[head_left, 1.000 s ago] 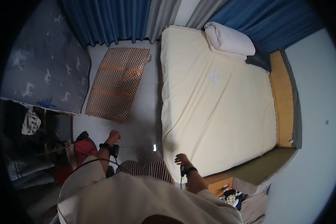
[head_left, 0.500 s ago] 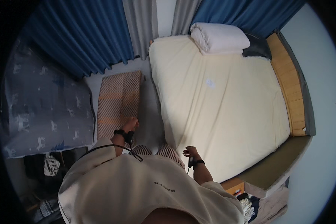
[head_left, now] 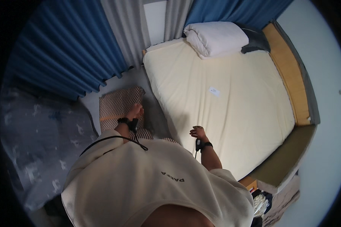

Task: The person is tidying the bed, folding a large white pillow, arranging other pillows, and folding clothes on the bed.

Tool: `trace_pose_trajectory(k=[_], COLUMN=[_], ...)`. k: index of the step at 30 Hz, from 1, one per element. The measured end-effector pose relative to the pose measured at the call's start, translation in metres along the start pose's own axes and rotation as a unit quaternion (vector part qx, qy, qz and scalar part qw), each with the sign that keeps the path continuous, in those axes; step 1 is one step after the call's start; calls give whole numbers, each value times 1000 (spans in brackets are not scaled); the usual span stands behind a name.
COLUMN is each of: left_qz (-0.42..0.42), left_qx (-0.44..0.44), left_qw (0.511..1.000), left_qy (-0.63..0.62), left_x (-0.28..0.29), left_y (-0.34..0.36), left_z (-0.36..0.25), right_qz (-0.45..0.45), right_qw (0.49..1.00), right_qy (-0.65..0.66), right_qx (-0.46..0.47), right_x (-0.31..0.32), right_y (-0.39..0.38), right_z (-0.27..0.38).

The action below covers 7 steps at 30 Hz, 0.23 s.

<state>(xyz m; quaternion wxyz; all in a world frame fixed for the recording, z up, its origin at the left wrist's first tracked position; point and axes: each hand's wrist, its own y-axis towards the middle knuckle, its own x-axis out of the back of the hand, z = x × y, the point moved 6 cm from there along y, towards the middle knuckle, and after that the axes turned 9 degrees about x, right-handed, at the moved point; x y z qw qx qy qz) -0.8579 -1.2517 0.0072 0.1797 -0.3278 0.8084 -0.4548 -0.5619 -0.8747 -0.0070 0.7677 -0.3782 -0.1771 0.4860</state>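
My left hand [head_left: 135, 111] hangs above a brown checked mat [head_left: 111, 106] on the floor; its fingers are loosely bent and it appears to hold nothing. Over the near left edge of the bed is my right hand [head_left: 198, 132], fingers apart and holding nothing. The bed's mattress [head_left: 235, 109] has a cream fitted sheet, creased down its length. A small white paper or label [head_left: 214, 91] lies on the sheet. Toward the far end rests a folded pale quilt [head_left: 218, 38], beside a dark pillow [head_left: 255, 38]. Each wrist wears a black strap with a cable.
A wooden headboard [head_left: 288, 72] runs along the bed's right side. Blue curtains [head_left: 72, 45] hang at the back, with grey ones between. Dark patterned fabric [head_left: 45, 140] stands at the left. Cloth items [head_left: 260, 204] lie by the bed's near right corner.
My view has shifted toward the mat and the bed. My body now covers more of the mat. Both hands have moved farther forward, and neither has picked anything up.
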Motion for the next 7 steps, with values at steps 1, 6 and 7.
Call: trace_pose_trajectory(k=[1, 6, 7], left_qz=[21, -13, -27], left_qx=[-4, 24, 25], left_qw=[1000, 997, 998], left_qy=[10, -72, -58], left_x=[-7, -5, 32], left_y=[14, 46, 48], left_z=[-19, -123, -131], right_qz=[-23, -37, -54], right_qw=[1000, 999, 997], right_qy=[6, -27, 9], right_qx=[1, -19, -62], right_x=[6, 18, -17], right_y=[4, 16, 25], right_z=[4, 31, 40])
